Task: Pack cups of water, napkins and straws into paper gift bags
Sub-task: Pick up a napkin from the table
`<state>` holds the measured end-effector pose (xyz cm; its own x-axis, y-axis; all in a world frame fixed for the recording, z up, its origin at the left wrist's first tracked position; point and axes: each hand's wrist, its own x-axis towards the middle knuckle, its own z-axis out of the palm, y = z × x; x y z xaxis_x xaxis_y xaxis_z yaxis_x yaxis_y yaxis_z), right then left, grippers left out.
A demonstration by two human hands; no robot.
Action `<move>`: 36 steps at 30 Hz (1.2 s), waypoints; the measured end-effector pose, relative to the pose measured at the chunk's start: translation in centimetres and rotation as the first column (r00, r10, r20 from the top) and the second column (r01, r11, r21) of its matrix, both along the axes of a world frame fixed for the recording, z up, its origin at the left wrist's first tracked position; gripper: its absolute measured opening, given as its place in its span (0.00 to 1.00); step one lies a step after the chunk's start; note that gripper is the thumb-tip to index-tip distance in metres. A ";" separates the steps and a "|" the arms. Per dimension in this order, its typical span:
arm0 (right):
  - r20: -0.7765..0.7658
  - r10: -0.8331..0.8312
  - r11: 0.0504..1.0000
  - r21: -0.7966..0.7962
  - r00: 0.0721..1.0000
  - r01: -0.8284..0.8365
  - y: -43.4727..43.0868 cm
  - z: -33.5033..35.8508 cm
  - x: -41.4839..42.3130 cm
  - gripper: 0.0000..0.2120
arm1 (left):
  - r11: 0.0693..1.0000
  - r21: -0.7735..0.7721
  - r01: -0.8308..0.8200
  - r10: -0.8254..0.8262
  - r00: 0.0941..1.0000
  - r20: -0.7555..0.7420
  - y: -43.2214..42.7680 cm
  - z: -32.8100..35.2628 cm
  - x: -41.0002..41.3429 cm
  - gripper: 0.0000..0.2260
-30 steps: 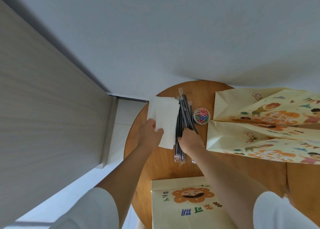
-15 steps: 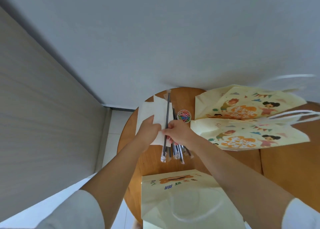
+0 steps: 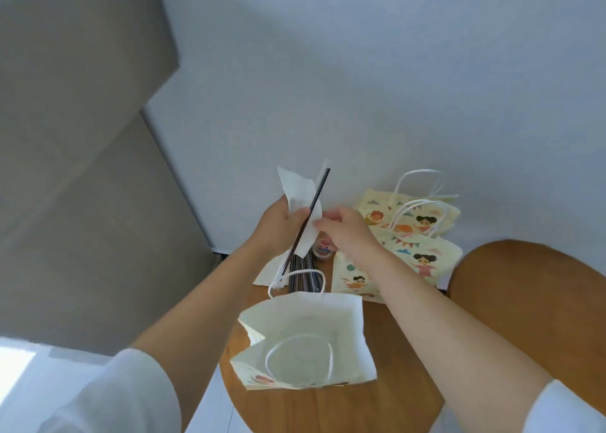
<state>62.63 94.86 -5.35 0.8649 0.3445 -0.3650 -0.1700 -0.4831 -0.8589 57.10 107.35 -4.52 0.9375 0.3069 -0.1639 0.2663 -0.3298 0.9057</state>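
Observation:
My left hand [image 3: 278, 224] holds a white napkin [image 3: 300, 196] and a long dark wrapped straw [image 3: 310, 214] together, lifted above the round wooden table [image 3: 387, 409]. My right hand [image 3: 344, 226] pinches the napkin's right edge beside the straw. Below them an open pale-yellow paper gift bag [image 3: 344, 318] stands upright with white cord handles; its inside looks empty. Under the hands, a bundle of dark straws [image 3: 303, 277] lies on the table beside more napkins [image 3: 267, 277].
Several flat printed gift bags [image 3: 423, 236] are stacked at the right, against the wall. A small cup of coloured paper clips [image 3: 323, 250] sits behind the straws. A second wooden tabletop [image 3: 531, 295] is at the right. The floor drops off at the left.
Both hands have lifted the napkin and one straw off the table. The head tilted down, so the open bag's mouth now shows below the hands.

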 end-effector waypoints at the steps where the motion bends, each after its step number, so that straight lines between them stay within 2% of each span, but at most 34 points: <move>1: -0.046 -0.018 0.996 0.086 0.999 0.022 -0.5 1.0 -0.2 0.17 | 1.000 0.004 0.016 -0.016 0.999 0.031 -0.6 1.1 -0.5 0.12; 3: -0.133 -0.001 0.954 0.297 0.991 0.041 -1.5 3.1 -0.8 0.19 | 0.997 -0.017 0.073 -0.071 0.994 0.085 -1.5 3.1 -1.5 0.11; 4: -0.126 0.024 0.927 0.375 0.992 0.025 -2.0 4.2 -1.2 0.14 | 0.994 -0.017 0.112 -0.110 0.989 0.100 -2.0 4.0 -2.1 0.11; 6: -0.019 0.033 0.913 0.408 0.999 -0.022 -2.8 5.9 -2.1 0.06 | 0.983 0.025 0.184 -0.185 0.977 0.102 -2.7 5.5 -3.2 0.11; 8: 0.074 0.020 0.919 0.392 0.997 -0.048 -3.6 7.3 -3.0 0.06 | 0.978 0.069 0.198 -0.204 0.975 0.092 -3.3 6.5 -4.2 0.09; 11: 0.230 0.024 0.942 0.321 0.973 -0.100 -4.8 8.6 -4.4 0.05 | 0.980 0.153 0.131 -0.146 0.985 0.092 -3.7 6.7 -5.7 0.06; 14: 0.364 0.021 0.980 0.176 0.931 -0.091 -6.5 9.0 -5.8 0.04 | 0.983 0.160 -0.094 0.076 0.990 0.116 -3.6 5.0 -7.8 0.09; 16: 0.432 0.040 0.994 0.072 0.901 -0.079 -7.7 8.5 -6.6 0.09 | 0.951 0.177 -0.252 0.230 0.964 0.134 -3.7 3.4 -9.9 0.08; 18: 0.459 0.037 0.996 0.054 0.887 -0.070 -8.7 8.0 -7.6 0.09 | 0.922 0.228 -0.314 0.293 0.948 0.122 -4.0 1.6 -12.1 0.05; 20: 0.494 0.020 0.997 0.052 0.870 -0.052 -9.4 7.6 -8.6 0.06 | 0.922 0.297 -0.247 0.245 0.968 0.044 -4.2 -0.2 -13.8 0.02; 22: 0.546 -0.034 0.998 0.056 0.837 0.004 -10.0 7.1 -9.6 0.08 | 0.912 0.403 -0.072 0.114 0.990 -0.082 -4.3 -1.8 -15.1 0.04; 25: 0.587 -0.138 0.990 0.116 0.798 0.086 -10.4 6.4 -10.9 0.16 | 0.841 0.502 0.203 -0.062 0.957 -0.283 -4.6 -3.2 -16.1 0.20; 28: 0.537 0.031 0.999 -0.025 0.843 -0.021 -10.1 5.4 -12.1 0.13 | 0.719 0.586 0.373 -0.112 0.895 -0.432 -4.9 -3.7 -16.6 0.34; 31: 0.423 0.141 0.990 -0.072 0.895 -0.122 -9.2 3.6 -13.0 0.10 | 0.676 0.587 0.446 -0.120 0.852 -0.510 -5.3 -3.9 -17.1 0.39; 36: 0.184 0.154 0.988 -0.019 0.971 -0.154 -6.8 0.4 -14.2 0.09 | 0.669 0.617 0.415 -0.081 0.866 -0.494 -5.2 -4.0 -18.2 0.35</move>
<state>48.39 88.07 -4.90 0.8541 0.4776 -0.2060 0.0677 -0.4947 -0.8664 38.92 102.14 -8.56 0.8928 0.2508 -0.3743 0.3480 -0.9115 0.2194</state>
